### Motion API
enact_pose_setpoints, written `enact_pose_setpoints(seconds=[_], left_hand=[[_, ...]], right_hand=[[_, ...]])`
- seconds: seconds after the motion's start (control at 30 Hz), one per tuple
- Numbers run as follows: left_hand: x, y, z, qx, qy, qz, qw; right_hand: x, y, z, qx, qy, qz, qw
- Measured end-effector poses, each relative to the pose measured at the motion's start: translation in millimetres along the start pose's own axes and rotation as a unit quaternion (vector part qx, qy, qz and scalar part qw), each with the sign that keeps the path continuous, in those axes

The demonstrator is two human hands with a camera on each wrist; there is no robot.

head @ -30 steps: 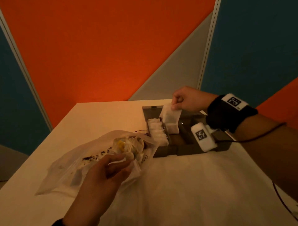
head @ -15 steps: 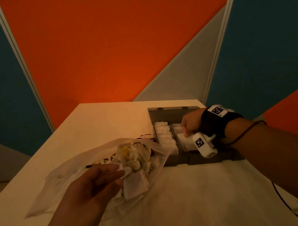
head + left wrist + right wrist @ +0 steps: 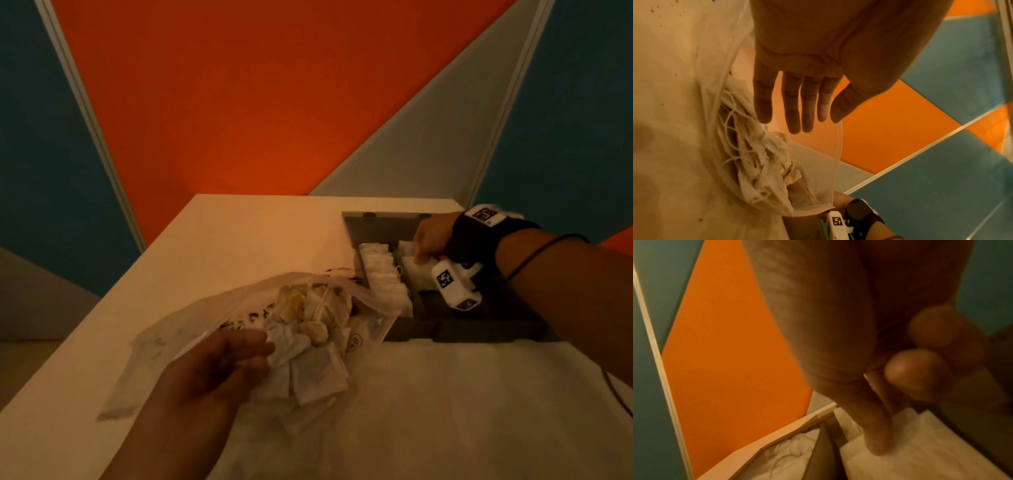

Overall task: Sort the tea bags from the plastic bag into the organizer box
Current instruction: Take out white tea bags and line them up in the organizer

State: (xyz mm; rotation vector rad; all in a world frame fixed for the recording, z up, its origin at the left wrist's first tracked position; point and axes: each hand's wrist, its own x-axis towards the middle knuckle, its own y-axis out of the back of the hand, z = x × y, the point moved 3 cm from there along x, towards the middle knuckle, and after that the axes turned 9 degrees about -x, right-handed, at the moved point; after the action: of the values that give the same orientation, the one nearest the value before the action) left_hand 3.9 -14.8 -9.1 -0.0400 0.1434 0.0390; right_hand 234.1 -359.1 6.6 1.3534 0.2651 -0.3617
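A clear plastic bag (image 3: 178, 329) lies on the table with its mouth toward the grey organizer box (image 3: 479, 332). A heap of crumpled tea bags (image 3: 318, 318) spills from that mouth. My left hand (image 3: 239, 353) lies flat at the mouth, its straight fingers (image 3: 793, 113) against the heap. A row of white tea bags (image 3: 380, 274) fills the box's left compartment. In the adjacent compartment my right hand (image 3: 430, 240) pushes down on a flat white tea bag (image 3: 920, 451) with one fingertip (image 3: 877, 447); its other fingers are curled.
The box stands at the far right of the white table (image 3: 239, 240), its lid (image 3: 387, 222) open toward the wall. A white cloth (image 3: 445, 411) covers the near part. Dark crumbs (image 3: 253, 313) speckle the bag. A cable (image 3: 616, 394) runs along the right edge.
My right hand carried the tea bag down from above the box into the second compartment. My left hand's fingers straightened at the bag's mouth, and more tea bags slid out.
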Motion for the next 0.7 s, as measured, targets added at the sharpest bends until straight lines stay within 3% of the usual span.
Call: enact_pose_setpoints(seconds=[0.17, 0.3, 0.4, 0.5, 0.6, 0.7], left_hand=[[-1, 10, 6, 0.153, -0.096, -0.001, 0.983], [4, 10, 7, 0.291, -0.136, -0.023, 0.947], [8, 3, 4, 0.353, -0.13, -0.039, 0.926], [9, -7, -4, 0.423, -0.106, -0.054, 0.898], [15, -9, -9, 0.446, -0.067, -0.051, 0.891], [19, -7, -14, 0.446, -0.024, -0.04, 0.894]], right_hand=[[-35, 25, -7, 0.048, -0.02, 0.165, 0.985], [-102, 36, -36, 0.165, 0.038, 0.239, 0.956], [-163, 23, -73, 0.21, 0.083, 0.228, 0.947], [-204, -6, -115, 0.214, 0.138, 0.155, 0.955], [-208, -44, -150, 0.21, 0.2, 0.085, 0.953], [-193, -65, -166, 0.2, 0.19, 0.089, 0.957]])
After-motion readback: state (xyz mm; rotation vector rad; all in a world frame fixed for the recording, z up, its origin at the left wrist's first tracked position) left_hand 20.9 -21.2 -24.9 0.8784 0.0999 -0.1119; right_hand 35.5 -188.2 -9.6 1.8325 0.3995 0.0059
